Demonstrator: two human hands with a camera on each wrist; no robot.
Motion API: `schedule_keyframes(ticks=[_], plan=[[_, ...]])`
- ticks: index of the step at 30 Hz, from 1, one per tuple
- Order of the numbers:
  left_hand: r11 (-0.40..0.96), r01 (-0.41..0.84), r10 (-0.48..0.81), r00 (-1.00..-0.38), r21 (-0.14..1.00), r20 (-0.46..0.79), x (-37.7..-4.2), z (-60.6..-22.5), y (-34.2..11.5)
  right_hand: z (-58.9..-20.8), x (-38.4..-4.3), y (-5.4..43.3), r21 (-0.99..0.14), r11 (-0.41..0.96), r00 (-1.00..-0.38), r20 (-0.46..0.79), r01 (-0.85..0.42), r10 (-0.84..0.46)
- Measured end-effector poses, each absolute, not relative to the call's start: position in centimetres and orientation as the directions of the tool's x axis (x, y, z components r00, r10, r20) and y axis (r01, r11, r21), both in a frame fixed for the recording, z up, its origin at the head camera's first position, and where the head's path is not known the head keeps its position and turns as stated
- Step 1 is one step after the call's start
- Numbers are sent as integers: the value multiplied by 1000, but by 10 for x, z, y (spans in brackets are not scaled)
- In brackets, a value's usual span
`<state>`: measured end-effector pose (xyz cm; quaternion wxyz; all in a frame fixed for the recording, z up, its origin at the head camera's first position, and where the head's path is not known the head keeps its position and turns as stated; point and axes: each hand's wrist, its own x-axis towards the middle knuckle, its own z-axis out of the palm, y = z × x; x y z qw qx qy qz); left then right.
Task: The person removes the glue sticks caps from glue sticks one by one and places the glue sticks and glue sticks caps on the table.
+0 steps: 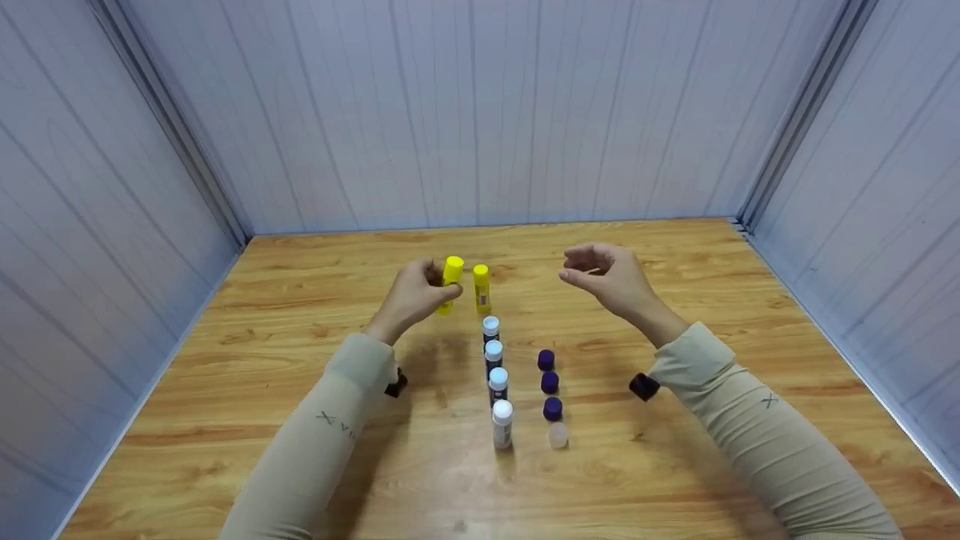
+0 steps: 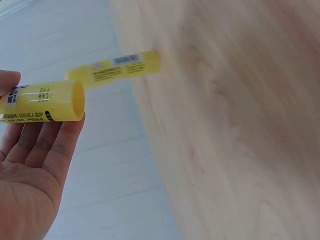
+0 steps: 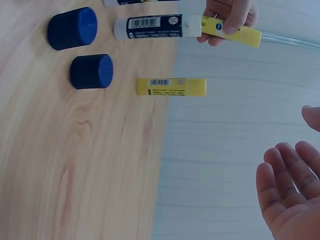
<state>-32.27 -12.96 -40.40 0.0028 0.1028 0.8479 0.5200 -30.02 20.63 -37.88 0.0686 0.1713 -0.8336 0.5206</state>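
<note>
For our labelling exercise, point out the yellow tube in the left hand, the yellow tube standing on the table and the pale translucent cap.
Held yellow tube (image 2: 42, 102): left wrist view, on its side.
Standing yellow tube (image 3: 171, 87): right wrist view, mid-body.
Pale translucent cap (image 1: 558, 435): head view, its middle.

The place looks like a small work booth: pale panelled walls (image 1: 480, 112) stand at the back and on both sides, grey strips (image 1: 175, 120) run down where they meet, and a wood-grain table (image 1: 300, 285) reaches between them. Lab or workshop cannot be told.
</note>
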Motion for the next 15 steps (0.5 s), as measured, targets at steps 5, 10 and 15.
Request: schedule_keyframes(ticks=[5,10,15], plan=[[431,230,220,-965,873,146,-320,-393,-124,-374,-302,204,-872,348,-935,287,-344,-207],[424,280,265,-948,861,178,-315,-385,-114,-370,-303,197,-895,261,-925,309,-361,-221],[416,311,301,-934,855,194,-308,-381,-100,-367,-303,187,-902,224,-918,317,-369,-238]])
